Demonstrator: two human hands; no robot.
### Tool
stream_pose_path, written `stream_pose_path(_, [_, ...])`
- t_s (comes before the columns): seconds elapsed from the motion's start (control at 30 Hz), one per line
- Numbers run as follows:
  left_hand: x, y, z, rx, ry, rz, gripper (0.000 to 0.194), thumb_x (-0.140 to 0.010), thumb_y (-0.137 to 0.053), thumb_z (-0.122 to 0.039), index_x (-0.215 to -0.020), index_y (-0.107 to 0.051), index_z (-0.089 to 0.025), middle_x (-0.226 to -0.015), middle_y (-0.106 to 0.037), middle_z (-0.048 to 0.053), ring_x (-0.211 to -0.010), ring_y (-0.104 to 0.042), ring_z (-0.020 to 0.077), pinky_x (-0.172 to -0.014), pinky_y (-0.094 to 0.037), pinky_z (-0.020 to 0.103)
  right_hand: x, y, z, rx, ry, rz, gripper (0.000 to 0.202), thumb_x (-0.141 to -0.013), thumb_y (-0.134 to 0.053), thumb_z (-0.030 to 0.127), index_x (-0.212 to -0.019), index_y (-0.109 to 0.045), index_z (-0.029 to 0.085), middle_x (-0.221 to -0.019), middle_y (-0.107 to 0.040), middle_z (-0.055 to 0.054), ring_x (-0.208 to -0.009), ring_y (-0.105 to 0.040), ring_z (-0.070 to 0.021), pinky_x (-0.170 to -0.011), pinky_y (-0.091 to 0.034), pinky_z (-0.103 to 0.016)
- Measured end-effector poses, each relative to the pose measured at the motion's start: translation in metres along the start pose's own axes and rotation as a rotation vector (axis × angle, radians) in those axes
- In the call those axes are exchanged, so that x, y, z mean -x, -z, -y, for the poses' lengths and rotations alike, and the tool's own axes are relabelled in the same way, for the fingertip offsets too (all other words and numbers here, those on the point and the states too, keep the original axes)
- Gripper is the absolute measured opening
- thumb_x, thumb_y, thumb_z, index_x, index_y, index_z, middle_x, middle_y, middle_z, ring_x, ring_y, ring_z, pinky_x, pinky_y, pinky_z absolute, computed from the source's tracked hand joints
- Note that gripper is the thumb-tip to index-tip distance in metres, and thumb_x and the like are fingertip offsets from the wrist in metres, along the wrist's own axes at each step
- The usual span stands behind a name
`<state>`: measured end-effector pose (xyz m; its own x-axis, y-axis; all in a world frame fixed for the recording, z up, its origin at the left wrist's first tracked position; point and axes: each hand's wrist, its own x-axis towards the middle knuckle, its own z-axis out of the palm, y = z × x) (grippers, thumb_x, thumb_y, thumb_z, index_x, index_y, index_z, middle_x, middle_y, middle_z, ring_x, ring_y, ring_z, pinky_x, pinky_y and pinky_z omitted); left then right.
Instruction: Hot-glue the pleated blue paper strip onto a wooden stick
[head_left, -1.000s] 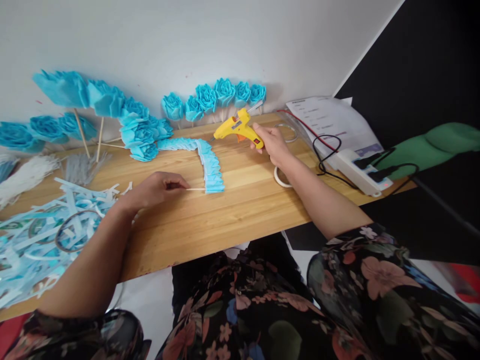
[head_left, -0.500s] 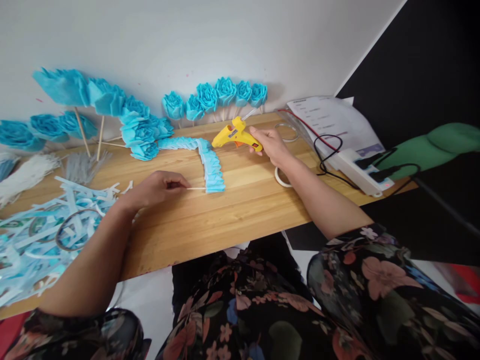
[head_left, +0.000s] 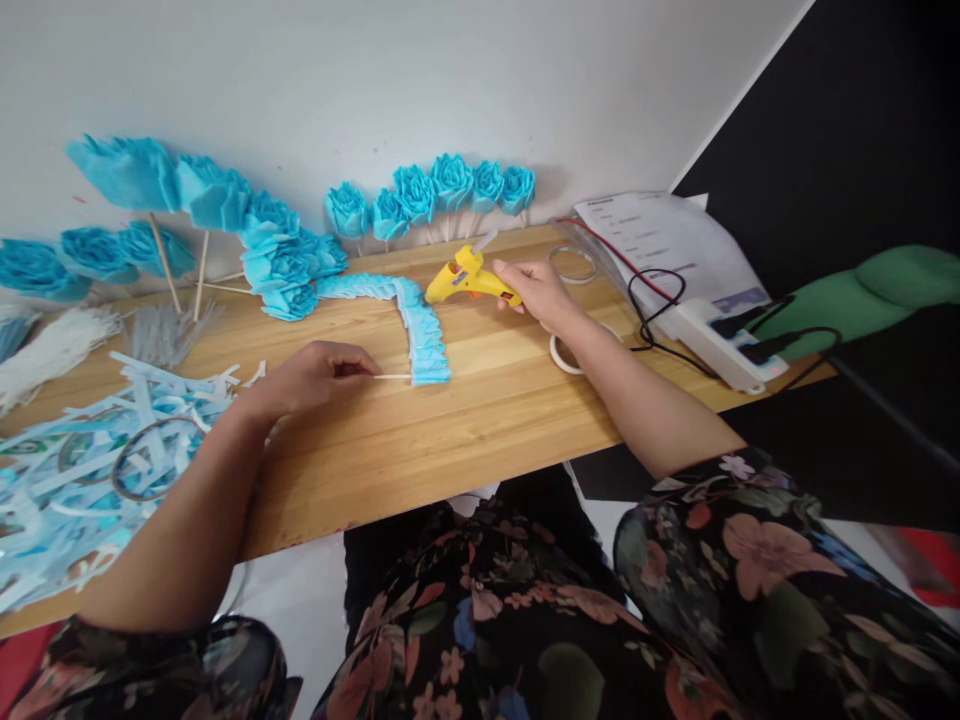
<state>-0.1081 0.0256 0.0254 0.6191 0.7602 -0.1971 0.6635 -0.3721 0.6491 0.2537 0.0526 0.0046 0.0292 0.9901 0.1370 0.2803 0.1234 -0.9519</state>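
Observation:
My left hand pinches a thin wooden stick low over the table. The stick's far end meets the near end of a pleated blue crepe paper strip. That strip bends at a corner and runs left toward a clump of blue paper flowers. My right hand is closed round the handle of a yellow glue gun. A clear glue stick pokes out of its back. The gun's nozzle points left and down, close beside the strip's bend; whether it touches the paper I cannot tell.
Blue paper roses line the wall. Paper scraps cover the table's left end, near white fibre bundles. Tape rolls lie by my right forearm. A power strip, black cord and printed sheet occupy the right.
The glue gun has tilted and shifted slightly, its nozzle now a little lower along the strip's bend. My left hand and the stick look unmoved.

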Motion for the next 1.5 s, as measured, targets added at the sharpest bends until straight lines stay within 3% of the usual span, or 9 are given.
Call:
stream_pose_path(0.23, [0.0, -0.001, -0.001, 0.013, 0.009, -0.006, 0.043, -0.085, -0.062, -0.057, -0.096, -0.08, -0.02, -0.095, -0.081, 0.007, -0.085, -0.071, 0.0233, -0.076, -0.054, 0.032, 0.001, 0.001, 0.005, -0.108, 0.022, 0.013, 0.067, -0.092, -0.065, 0.077, -0.061, -0.062, 0.019, -0.053, -0.059, 0.0, -0.043, -0.041, -0.0059, -0.04, -0.028, -0.021])
stream_pose_path(0.5, [-0.001, -0.002, 0.0, 0.01, 0.008, -0.011, 0.043, -0.084, -0.061, -0.056, -0.095, -0.079, -0.019, -0.091, -0.08, 0.007, -0.081, -0.07, 0.0223, -0.074, -0.053, 0.031, 0.003, 0.001, 0.004, -0.044, 0.015, 0.075, 0.062, -0.095, -0.069, 0.068, -0.061, -0.067, 0.017, -0.052, -0.062, -0.001, -0.042, -0.041, -0.0049, -0.04, -0.027, -0.021])
stream_pose_path(0.63, [-0.001, -0.001, 0.0, -0.001, 0.006, -0.003, 0.043, -0.085, -0.06, -0.057, -0.096, -0.079, -0.019, -0.092, -0.08, 0.007, -0.081, -0.069, 0.0216, -0.074, -0.053, 0.03, 0.002, 0.003, 0.002, -0.097, 0.021, 0.086, 0.064, -0.094, -0.067, 0.073, -0.061, -0.066, 0.017, -0.052, -0.062, 0.0, -0.042, -0.041, -0.0052, -0.04, -0.027, -0.021])
stream_pose_path(0.8, [0.0, 0.0, 0.0, -0.004, 0.007, -0.002, 0.042, -0.086, -0.061, -0.056, -0.096, -0.079, -0.019, -0.094, -0.081, 0.007, -0.084, -0.071, 0.0222, -0.076, -0.054, 0.03, 0.002, 0.003, -0.003, 0.007, 0.03, 0.133, 0.066, -0.092, -0.067, 0.076, -0.062, -0.067, 0.018, -0.052, -0.063, -0.001, -0.041, -0.041, -0.0053, -0.041, -0.028, -0.021])
stream_pose_path(1.23, [0.0, 0.0, -0.001, -0.012, 0.0, 0.006, 0.042, -0.087, -0.061, -0.055, -0.098, -0.079, -0.019, -0.095, -0.082, 0.007, -0.084, -0.071, 0.0225, -0.076, -0.054, 0.03, 0.003, 0.004, 0.002, 0.007, -0.01, 0.106, 0.061, -0.093, -0.069, 0.071, -0.064, -0.067, 0.018, -0.052, -0.063, -0.001, -0.041, -0.041, -0.0058, -0.04, -0.028, -0.021])
stream_pose_path(1.5, [0.0, 0.0, 0.0, -0.002, -0.003, 0.006, 0.043, -0.086, -0.061, -0.057, -0.096, -0.08, -0.02, -0.092, -0.081, 0.006, -0.083, -0.071, 0.0222, -0.075, -0.054, 0.03, 0.004, 0.002, 0.014, -0.125, -0.072, 0.007, 0.061, -0.089, -0.074, 0.073, -0.063, -0.06, 0.02, -0.049, -0.058, 0.002, -0.04, -0.041, -0.0059, -0.038, -0.027, -0.022])
